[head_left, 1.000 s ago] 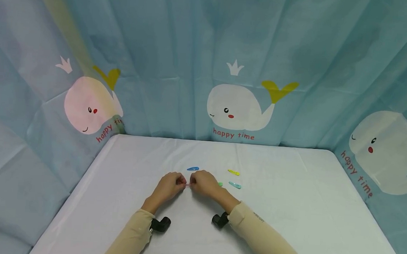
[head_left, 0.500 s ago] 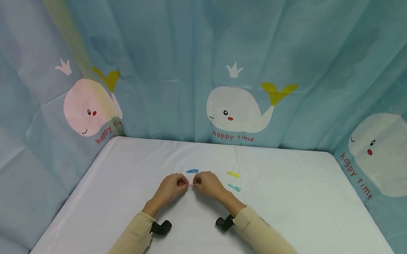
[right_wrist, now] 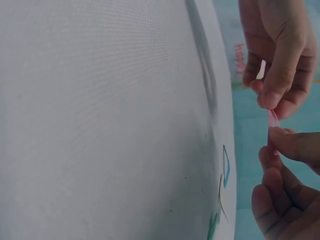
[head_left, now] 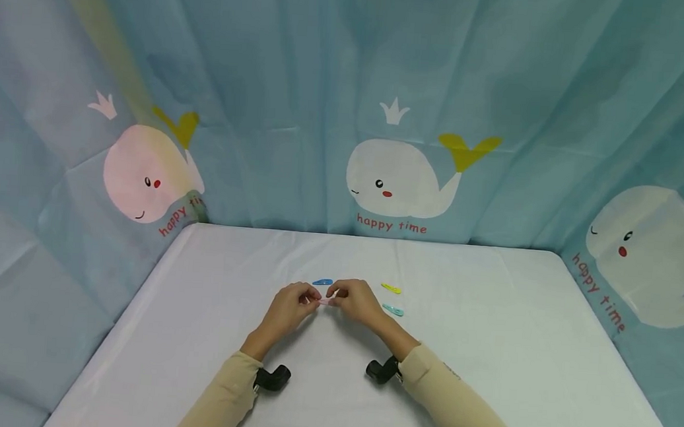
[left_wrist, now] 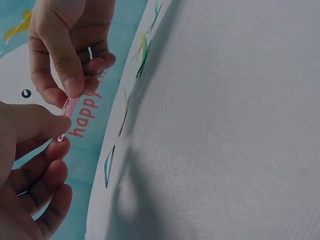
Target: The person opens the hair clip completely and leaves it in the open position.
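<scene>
A pink snap hair clip is held up between my two hands. At one end of it, my left hand pinches with thumb and forefinger, the other fingers loosely bent. My right hand pinches the opposite end. In the left wrist view the pink hair clip runs between both thumbs, its small metal end showing below the left thumb. The right wrist view has the clip's middle bare, its two ends covered by fingers.
On the white table lie a blue hair clip, a yellow one and a teal one. A green clip and a brownish one show edge-on in the left wrist view. A curtain hangs behind.
Both hands have shifted slightly right with the pink clip. The right hand's fingers have spread a little, and more of the clip shows. The green clip is now hidden in the head view.
</scene>
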Action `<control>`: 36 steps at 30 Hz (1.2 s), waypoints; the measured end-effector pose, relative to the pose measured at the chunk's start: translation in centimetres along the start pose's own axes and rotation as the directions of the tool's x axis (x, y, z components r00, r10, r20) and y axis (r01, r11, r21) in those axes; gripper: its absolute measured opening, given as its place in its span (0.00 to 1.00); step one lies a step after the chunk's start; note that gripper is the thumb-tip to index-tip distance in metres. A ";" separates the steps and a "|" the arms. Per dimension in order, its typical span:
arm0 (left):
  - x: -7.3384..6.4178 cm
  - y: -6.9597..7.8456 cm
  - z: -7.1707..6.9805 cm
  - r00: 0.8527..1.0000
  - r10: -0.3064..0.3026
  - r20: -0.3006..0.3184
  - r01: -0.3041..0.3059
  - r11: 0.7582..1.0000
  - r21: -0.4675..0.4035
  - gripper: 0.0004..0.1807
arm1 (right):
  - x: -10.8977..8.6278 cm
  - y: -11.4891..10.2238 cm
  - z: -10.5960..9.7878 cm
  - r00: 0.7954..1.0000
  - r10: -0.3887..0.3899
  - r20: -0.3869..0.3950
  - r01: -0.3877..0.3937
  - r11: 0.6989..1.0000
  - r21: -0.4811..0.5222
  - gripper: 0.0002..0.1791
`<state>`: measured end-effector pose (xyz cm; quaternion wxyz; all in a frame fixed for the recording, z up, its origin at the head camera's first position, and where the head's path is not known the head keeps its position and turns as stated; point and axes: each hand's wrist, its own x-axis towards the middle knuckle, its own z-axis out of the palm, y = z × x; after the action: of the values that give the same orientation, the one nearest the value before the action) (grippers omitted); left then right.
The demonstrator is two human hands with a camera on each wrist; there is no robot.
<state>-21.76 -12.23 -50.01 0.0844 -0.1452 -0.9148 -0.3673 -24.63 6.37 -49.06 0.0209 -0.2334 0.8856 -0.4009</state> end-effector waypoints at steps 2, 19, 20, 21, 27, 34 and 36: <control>0.1 0.0 -0.1 1.000 0.006 -0.009 -0.006 1.000 -0.001 0.03 | 0.1 0.0 -0.1 1.000 0.003 -0.011 -0.003 1.000 0.028 0.03; 0.1 0.0 -0.1 1.000 0.025 -0.001 -0.025 0.999 -0.020 0.05 | 0.1 0.3 -0.9 0.996 0.069 0.049 -0.076 0.986 0.151 0.02; 0.2 0.0 -0.1 1.000 0.030 -0.004 -0.030 0.999 -0.023 0.05 | 0.1 0.4 -0.9 0.997 0.068 0.046 -0.074 0.985 0.158 0.03; 0.2 0.0 -0.2 0.999 0.035 -0.007 -0.035 0.999 -0.022 0.05 | 0.1 0.4 -1.0 0.997 0.068 0.042 -0.074 0.984 0.164 0.03; 0.2 0.2 -0.3 1.000 0.028 -0.010 -0.028 0.999 -0.019 0.04 | 0.0 0.5 -1.2 0.998 0.056 0.032 -0.061 0.979 0.194 0.04; 0.0 0.0 -0.1 0.998 0.064 -0.015 -0.065 0.998 -0.026 0.04 | -0.5 0.9 -1.5 0.994 0.038 0.105 -0.058 0.979 0.194 0.07; -0.1 0.0 0.0 0.996 0.081 -0.025 -0.081 0.996 -0.028 0.03 | -0.5 1.0 -1.5 0.992 0.033 0.126 -0.057 0.979 0.194 0.08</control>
<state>-21.71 -12.28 -50.00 0.1078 -0.1790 -0.9018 -0.3783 -24.89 8.22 -48.83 0.1070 -0.2343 0.8438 -0.4709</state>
